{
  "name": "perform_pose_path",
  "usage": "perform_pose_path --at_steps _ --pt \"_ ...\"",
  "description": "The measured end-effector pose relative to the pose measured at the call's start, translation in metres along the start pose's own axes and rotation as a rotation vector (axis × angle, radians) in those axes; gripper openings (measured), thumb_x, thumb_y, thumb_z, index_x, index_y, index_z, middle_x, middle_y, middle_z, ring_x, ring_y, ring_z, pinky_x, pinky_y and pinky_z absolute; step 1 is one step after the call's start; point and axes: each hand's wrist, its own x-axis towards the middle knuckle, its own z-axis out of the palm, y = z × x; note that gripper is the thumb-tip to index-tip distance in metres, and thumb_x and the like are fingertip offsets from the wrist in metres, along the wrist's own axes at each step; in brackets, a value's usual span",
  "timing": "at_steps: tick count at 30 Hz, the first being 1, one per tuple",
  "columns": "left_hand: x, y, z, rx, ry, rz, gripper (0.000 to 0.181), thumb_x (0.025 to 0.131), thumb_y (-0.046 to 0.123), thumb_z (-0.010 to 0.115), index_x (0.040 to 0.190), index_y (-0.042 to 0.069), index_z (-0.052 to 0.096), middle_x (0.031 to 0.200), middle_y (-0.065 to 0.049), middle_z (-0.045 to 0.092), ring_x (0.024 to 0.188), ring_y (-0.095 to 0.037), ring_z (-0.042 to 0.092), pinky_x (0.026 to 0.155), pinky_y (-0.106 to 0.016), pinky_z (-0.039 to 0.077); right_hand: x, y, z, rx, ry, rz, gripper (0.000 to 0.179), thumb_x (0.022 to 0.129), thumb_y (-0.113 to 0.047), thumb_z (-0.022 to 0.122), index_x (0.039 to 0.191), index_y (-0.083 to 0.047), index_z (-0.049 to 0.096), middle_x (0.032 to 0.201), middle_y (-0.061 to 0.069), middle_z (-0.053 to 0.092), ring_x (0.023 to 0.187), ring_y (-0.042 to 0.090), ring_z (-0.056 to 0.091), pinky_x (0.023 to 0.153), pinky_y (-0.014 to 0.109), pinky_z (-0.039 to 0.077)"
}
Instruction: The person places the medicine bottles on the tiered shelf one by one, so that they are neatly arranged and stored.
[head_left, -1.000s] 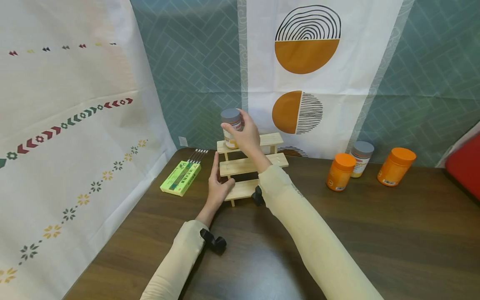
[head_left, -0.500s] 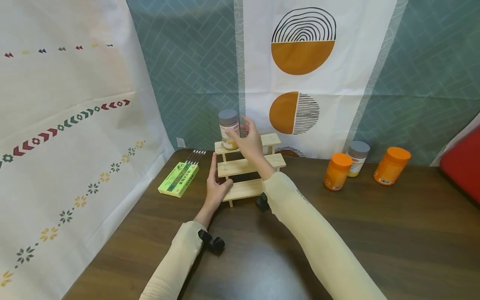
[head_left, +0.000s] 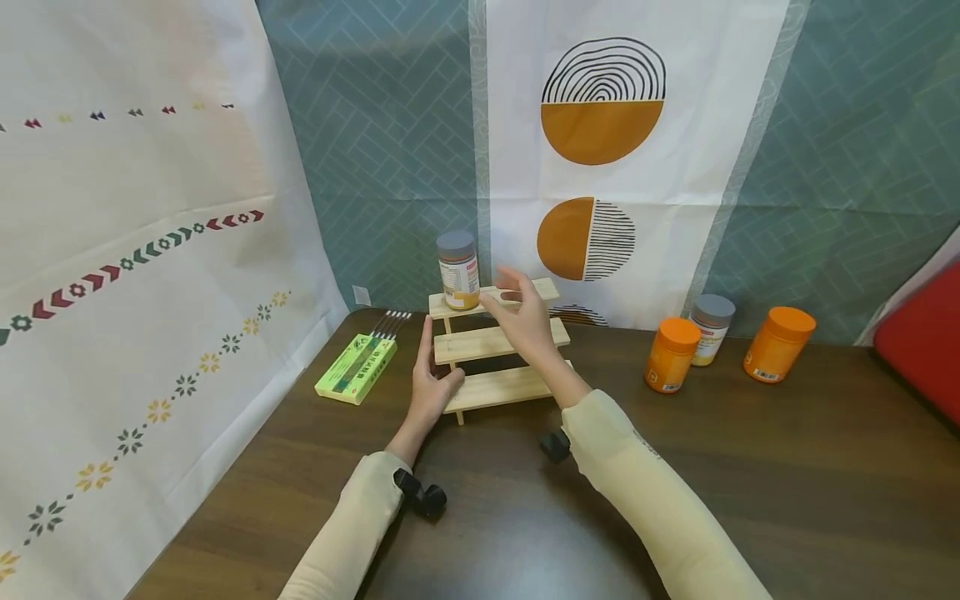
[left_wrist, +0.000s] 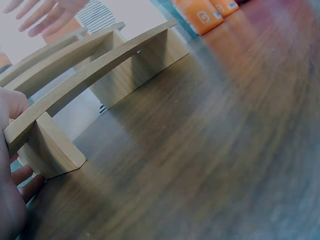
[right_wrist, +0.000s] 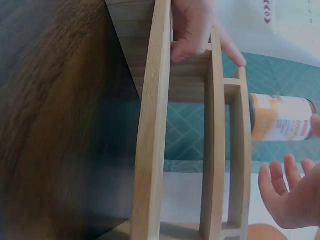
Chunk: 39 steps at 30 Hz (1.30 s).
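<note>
A three-tier wooden display rack [head_left: 501, 342] stands on the table. On the left of its top tier sits a grey-lidded pill bottle [head_left: 459, 279], upright. My left hand [head_left: 432, 387] holds the rack's left end, thumb over the lower shelf and fingers along the outer side. That thumb [right_wrist: 184, 50] shows against the wood in the right wrist view. My right hand [head_left: 527, 321] is just right of the bottle, in front of the upper tiers, fingers spread and loosely bent with nothing in them. In the right wrist view a gap separates the fingers [right_wrist: 280, 177] from the bottle [right_wrist: 280, 117].
To the right stand two orange bottles, one nearer [head_left: 671, 357] and one farther right [head_left: 778, 346], with another grey-lidded bottle [head_left: 708, 327] between them. A green box [head_left: 357, 369] with several thin sticks [head_left: 391, 324] lies left of the rack. A red object [head_left: 922, 342] is at far right.
My right hand has let go of the grey-lidded bottle and drawn back to the right and down. The bottle stays on the top tier. My left hand keeps its place on the rack.
</note>
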Motion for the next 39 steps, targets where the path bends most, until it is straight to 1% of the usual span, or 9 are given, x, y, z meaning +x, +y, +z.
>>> perform_pose_path --at_steps 2,8,11,15,20,24,30,34,39 --pt "0.0 -0.001 0.0 -0.001 -0.004 0.001 0.102 0.079 -0.013 0.054 0.157 0.031 0.006 0.166 0.003 0.004 0.145 -0.019 0.027 0.079 -0.028 0.043 -0.005 0.002 -0.004 0.015 -0.006 0.006 0.055 0.093 -0.025 0.065 0.143 -0.011 0.045 0.131 0.015 0.056 0.12 0.031 0.052 0.104 0.046 0.044" --pt "0.001 -0.003 0.003 -0.012 -0.012 0.009 0.102 0.079 -0.013 0.053 0.158 0.03 0.006 0.166 0.001 0.004 0.145 -0.026 0.027 0.07 -0.026 0.044 -0.021 0.013 -0.023 0.022 -0.006 0.03 0.048 0.094 -0.02 0.063 0.138 -0.007 0.051 0.127 0.016 0.061 0.117 0.03 0.057 0.1 0.045 0.046" --pt "0.001 -0.003 0.006 -0.021 -0.03 0.006 0.102 0.08 -0.013 0.054 0.158 0.03 0.005 0.166 0.001 0.002 0.149 -0.028 0.022 0.084 -0.031 0.044 -0.026 0.019 -0.036 0.039 0.007 0.032 0.045 0.094 -0.016 0.063 0.137 -0.006 0.052 0.126 0.019 0.061 0.116 0.032 0.056 0.098 0.045 0.047" --pt "0.0 -0.005 0.008 -0.046 -0.037 -0.014 0.102 0.082 -0.013 0.056 0.157 0.032 0.004 0.166 0.002 0.0 0.152 -0.029 0.015 0.1 -0.044 0.037 -0.028 0.023 -0.055 0.032 0.001 0.035 0.045 0.095 -0.014 0.061 0.138 -0.004 0.051 0.127 0.021 0.06 0.117 0.032 0.056 0.099 0.043 0.045" --pt "0.001 -0.005 0.005 -0.056 -0.038 -0.017 0.1 0.084 -0.01 0.057 0.158 0.028 0.002 0.166 0.002 -0.001 0.152 -0.029 0.014 0.106 -0.049 0.035 -0.027 0.022 -0.077 0.009 -0.005 0.014 0.046 0.096 -0.015 0.059 0.139 -0.003 0.048 0.128 0.021 0.06 0.118 0.032 0.056 0.099 0.033 0.044" --pt "0.001 -0.003 -0.001 -0.037 -0.032 -0.02 0.096 0.085 -0.008 0.058 0.158 0.022 0.004 0.166 0.0 0.003 0.151 -0.028 0.018 0.11 -0.045 0.034 -0.026 0.024 -0.091 -0.023 0.016 0.011 0.045 0.097 -0.016 0.059 0.138 -0.003 0.049 0.128 0.022 0.061 0.117 0.03 0.057 0.094 0.021 0.043" --pt "-0.001 -0.002 -0.007 -0.005 -0.015 -0.018 0.09 0.085 -0.008 0.059 0.158 0.012 0.011 0.166 -0.006 0.011 0.15 -0.029 0.02 0.112 -0.035 0.032 -0.027 0.025 -0.103 -0.027 0.077 0.055 0.043 0.097 -0.02 0.059 0.137 -0.007 0.052 0.127 0.02 0.062 0.102 0.008 0.058 0.084 0.013 0.045" --pt "0.0 -0.001 -0.006 -0.005 -0.015 -0.021 0.086 0.084 -0.007 0.06 0.157 0.011 0.018 0.163 -0.011 0.019 0.144 -0.03 0.032 0.108 -0.037 0.036 -0.026 0.019 -0.112 -0.001 0.104 0.058 0.044 0.097 -0.02 0.059 0.138 -0.007 0.052 0.127 0.019 0.061 0.095 -0.003 0.057 0.082 0.011 0.047" --pt "0.006 -0.008 -0.002 -0.018 0.005 -0.022 0.081 0.083 -0.007 0.061 0.155 0.01 0.026 0.156 -0.018 0.032 0.128 -0.027 0.046 0.103 -0.043 0.04 -0.022 0.009 -0.13 0.031 0.146 0.069 0.045 0.097 -0.023 0.059 0.138 -0.008 0.051 0.111 -0.006 0.065 0.094 -0.003 0.058 0.084 0.013 0.05"
